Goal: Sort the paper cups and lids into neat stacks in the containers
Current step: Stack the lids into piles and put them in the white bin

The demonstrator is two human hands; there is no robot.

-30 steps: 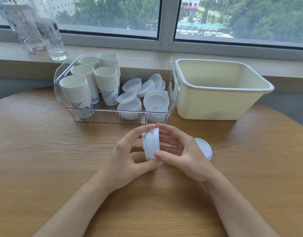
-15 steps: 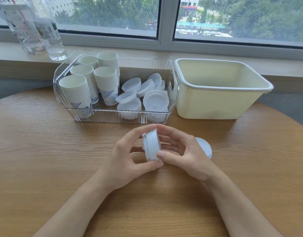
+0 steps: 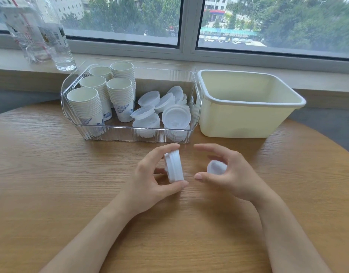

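Grained wood table (image 3: 51, 174); hands apart: left (image 3: 150, 182) pinches ribbed lid stack (image 3: 174, 166), right (image 3: 234, 178) loosely curled.

On the tabletop (image 3: 51, 174), the clear bin (image 3: 130, 133) is set left of the tub (image 3: 248, 123); cup stacks (image 3: 102, 99) are placed left of lids (image 3: 165, 111) inside it.
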